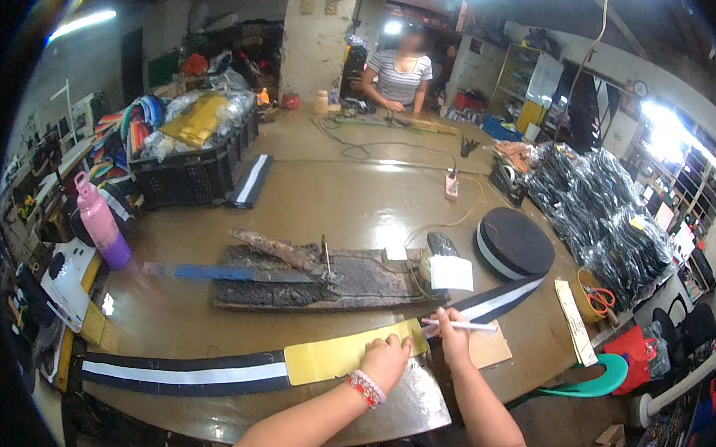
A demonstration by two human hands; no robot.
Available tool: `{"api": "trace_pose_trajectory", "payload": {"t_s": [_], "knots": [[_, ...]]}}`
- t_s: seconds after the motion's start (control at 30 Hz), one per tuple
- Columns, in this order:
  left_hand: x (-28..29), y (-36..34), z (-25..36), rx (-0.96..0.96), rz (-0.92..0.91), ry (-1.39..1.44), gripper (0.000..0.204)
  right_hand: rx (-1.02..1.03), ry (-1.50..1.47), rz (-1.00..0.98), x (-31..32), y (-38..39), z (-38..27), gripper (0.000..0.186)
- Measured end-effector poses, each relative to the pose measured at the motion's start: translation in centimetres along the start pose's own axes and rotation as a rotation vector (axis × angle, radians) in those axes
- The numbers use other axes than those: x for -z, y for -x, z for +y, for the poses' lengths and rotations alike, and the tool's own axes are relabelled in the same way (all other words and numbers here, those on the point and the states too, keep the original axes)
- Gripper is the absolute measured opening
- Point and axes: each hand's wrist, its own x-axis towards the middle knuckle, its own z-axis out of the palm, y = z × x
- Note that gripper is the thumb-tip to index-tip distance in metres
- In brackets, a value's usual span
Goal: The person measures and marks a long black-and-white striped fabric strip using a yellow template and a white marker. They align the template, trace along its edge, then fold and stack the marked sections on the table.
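A dark webbing strap with a white stripe (pixel 179 376) runs along the near edge of the table. On top of it lies a flat yellow rectangular plate (pixel 321 358). My left hand (pixel 387 361), with beaded bracelets at the wrist, rests on this plate, its fingers bent and their tips pressing down. In my right hand (pixel 455 340) is a white pen (pixel 472 325), pinched between the fingers at the plate's right end. Farther right, the strap leads up to its large roll (pixel 516 242).
Behind the strap stands a worn wooden block (pixel 361 281) with a long blue-handled blade (pixel 213 272). A pink-purple bottle (pixel 102 223) and a black crate (pixel 195 168) are left. Plastic-wrapped stacks (pixel 603 208) and orange scissors (pixel 600 300) lie right. A person (pixel 398 73) works across the table.
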Motion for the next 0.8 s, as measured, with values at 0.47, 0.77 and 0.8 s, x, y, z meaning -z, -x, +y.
{"api": "trace_pose_trajectory", "payload": {"t_s": [0.47,0.77,0.8], "knots": [[0.4,-1.0,1.4,0.095,-0.092,-0.155,0.052,0.122,0.317,-0.098,0.6,-3.1,2.6,0.035],[0.3,-1.2,1.7,0.111,-0.111,-0.194,0.050,0.263,0.734,-0.307,1.5,-1.0,-0.9,0.034],[0.2,-1.2,1.8,0.127,-0.096,-0.190,0.050,0.066,0.703,-0.322,1.6,-1.1,-1.1,0.035]]}}
